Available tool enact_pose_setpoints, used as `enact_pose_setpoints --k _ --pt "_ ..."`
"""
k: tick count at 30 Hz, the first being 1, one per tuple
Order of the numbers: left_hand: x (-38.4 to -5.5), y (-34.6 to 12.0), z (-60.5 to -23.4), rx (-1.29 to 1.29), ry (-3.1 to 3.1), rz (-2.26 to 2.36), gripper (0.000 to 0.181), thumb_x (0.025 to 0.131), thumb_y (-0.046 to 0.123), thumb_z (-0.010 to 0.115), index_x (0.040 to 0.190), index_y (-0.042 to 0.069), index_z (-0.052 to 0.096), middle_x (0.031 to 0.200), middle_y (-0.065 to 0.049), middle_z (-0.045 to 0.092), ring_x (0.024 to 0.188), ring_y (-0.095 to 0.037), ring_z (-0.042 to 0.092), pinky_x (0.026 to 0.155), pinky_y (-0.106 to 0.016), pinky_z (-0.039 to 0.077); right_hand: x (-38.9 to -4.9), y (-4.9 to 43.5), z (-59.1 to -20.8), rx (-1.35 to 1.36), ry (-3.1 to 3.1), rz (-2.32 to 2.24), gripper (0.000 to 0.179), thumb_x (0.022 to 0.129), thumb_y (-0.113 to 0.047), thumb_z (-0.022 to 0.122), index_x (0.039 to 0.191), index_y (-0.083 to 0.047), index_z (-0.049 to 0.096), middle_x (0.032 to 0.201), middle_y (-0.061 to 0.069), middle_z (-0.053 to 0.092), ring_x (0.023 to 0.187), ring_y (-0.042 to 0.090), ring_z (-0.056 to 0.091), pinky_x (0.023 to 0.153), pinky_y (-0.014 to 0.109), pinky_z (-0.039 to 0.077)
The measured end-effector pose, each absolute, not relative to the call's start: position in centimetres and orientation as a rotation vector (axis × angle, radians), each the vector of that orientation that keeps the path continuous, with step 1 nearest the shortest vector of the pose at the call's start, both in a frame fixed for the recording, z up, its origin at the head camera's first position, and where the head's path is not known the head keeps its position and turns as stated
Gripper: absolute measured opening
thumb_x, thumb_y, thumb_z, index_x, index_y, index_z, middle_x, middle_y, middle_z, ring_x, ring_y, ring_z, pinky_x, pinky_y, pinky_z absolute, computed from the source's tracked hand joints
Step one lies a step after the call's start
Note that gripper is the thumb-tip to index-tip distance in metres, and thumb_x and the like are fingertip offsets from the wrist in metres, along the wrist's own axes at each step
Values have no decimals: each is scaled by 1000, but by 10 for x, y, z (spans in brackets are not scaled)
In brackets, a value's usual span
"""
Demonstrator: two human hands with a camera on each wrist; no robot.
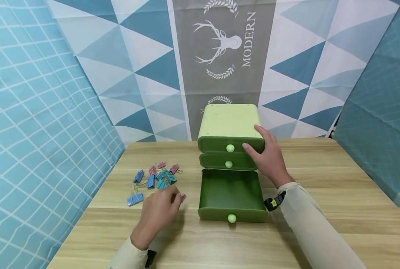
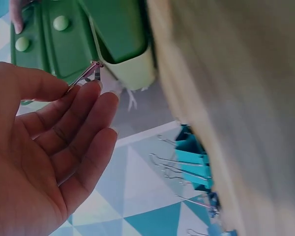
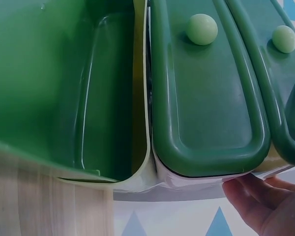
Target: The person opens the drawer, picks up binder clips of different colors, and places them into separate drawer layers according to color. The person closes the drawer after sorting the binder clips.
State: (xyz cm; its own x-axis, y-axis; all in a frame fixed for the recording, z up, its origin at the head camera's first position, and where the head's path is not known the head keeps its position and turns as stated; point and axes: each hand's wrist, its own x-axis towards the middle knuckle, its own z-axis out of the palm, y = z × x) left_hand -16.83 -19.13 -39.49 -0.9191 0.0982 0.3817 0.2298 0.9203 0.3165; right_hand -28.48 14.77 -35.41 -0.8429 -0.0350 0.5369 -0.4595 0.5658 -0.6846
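Left of the drawer unit point(image 1: 229, 120), beside its open bottom drawer point(image 1: 231, 190), we are pinching a pink binder clip point(image 1: 183, 197) at the tips of the fingers of our left hand point(image 1: 159, 207). Our right hand point(image 1: 270, 158) is gripping the unit's upper right corner.

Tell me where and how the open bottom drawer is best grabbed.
I'd pinch the round knob of the open bottom drawer, coming from the near side. The knob sticks out from the middle of the front panel, which faces that way, so it could probably be gripped at its exposed left and right.
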Motion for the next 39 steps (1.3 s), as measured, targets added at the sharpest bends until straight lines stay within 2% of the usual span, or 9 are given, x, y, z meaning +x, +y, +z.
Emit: enact_pose_setpoints --k 10,21,28,35,39 --pt "-179 -174 -382 -337 -2649 -495 20 94 18 65 74 23 63 64 14 54 49 -3 42 44 -25 37 -285 147 -356 400 -2335 1218 71 94 -50 65 156 -38 32 155 10 36 139 36 38 101 69 34" --pt "-190 -154 -380 -431 -2637 -482 16 96 20 65 80 21 68 66 13 57 46 -3 41 40 -24 34 -286 145 -356 406 -2329 1215 71 94 -49 66 156 -37 32 155 10 35 139 36 37 101 68 34" --pt "-200 -142 -381 -523 -2692 -490 16 97 21 65 82 20 67 66 12 54 48 -3 43 41 -24 36 -283 147 -360 381 -2339 1217 72 95 -49 65 157 -37 31 157 10 34 141 36 35 102 69 32" --pt "-209 -132 -384 -721 -2733 -542 16 99 21 63 86 19 72 77 12 64 57 -3 50 49 -23 41 -285 146 -358 385 -2340 1221 71 95 -50 65 156 -39 31 157 8 33 141 35 35 103 69 32" --pt "-213 -129 -386 -788 -2767 -517 14 99 22 64 88 18 73 77 11 64 58 -3 50 52 -23 43 -285 145 -356 391 -2341 1228 71 94 -51 65 156 -37 32 157 9 34 140 35 35 102 68 33"
